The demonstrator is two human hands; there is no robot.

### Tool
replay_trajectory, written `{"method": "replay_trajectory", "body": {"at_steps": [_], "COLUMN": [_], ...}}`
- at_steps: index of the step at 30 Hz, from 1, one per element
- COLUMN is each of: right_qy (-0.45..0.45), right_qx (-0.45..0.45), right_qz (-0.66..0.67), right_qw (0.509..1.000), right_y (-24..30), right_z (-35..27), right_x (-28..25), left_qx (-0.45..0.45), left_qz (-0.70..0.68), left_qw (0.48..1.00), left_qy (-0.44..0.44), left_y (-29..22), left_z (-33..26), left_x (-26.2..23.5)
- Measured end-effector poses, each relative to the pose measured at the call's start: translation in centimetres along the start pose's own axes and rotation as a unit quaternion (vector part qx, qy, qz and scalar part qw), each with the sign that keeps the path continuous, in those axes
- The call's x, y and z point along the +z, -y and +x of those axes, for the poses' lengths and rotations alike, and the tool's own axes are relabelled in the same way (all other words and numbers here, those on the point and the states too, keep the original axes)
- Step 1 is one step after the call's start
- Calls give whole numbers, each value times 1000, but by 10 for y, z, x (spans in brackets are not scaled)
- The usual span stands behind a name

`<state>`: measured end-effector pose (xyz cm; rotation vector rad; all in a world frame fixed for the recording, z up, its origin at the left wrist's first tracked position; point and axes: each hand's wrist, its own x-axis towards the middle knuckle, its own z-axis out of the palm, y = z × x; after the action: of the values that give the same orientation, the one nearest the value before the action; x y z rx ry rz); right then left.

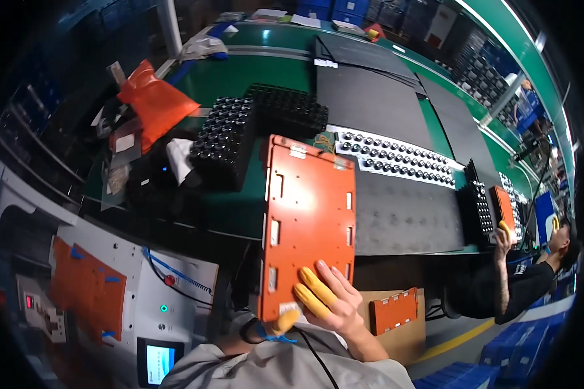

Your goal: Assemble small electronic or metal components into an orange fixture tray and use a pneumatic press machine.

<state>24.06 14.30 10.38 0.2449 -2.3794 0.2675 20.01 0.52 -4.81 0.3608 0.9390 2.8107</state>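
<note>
An orange rectangular panel (310,214) with slots along both long sides stands upright and tilted in front of me. My left hand (284,322) grips its lower left corner; a yellow-covered digit shows there, the rest is mostly hidden. Across the lower right of the face lie the fingers of my right hand (334,308), two of them in yellow finger covers, holding the panel. Its thumb is out of sight. Behind the panel are black trays (220,139) of shiny round pieces, and rows of dark round parts (396,157) on white strips.
Dark mats (405,217) cover part of the green bench (253,71). An orange bag (152,104) lies at the left, above a machine with a screen (160,363). Another orange panel (396,310) rests on cardboard at lower right. A co-worker (525,279) handles an orange panel at right.
</note>
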Motion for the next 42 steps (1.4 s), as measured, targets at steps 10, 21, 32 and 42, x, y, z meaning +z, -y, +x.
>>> {"method": "replay_trajectory", "body": {"at_steps": [10, 21, 32, 42], "right_qy": [229, 386, 360, 281], "right_qx": [16, -40, 24, 79], "right_qz": [52, 1, 52, 47], "right_qw": [972, 921, 931, 955], "right_y": [-29, -61, -77, -78], "right_z": [48, 95, 69, 62], "right_x": [40, 64, 88, 102], "left_qx": [-93, -238, 54, 77], "left_qz": [-32, 137, 700, 706], "left_qw": [995, 961, 686, 684], "left_qy": [13, -9, 191, 167], "left_y": [5, -16, -89, -75], "left_z": [70, 87, 167, 179], "left_x": [-6, -34, -21, -32]}}
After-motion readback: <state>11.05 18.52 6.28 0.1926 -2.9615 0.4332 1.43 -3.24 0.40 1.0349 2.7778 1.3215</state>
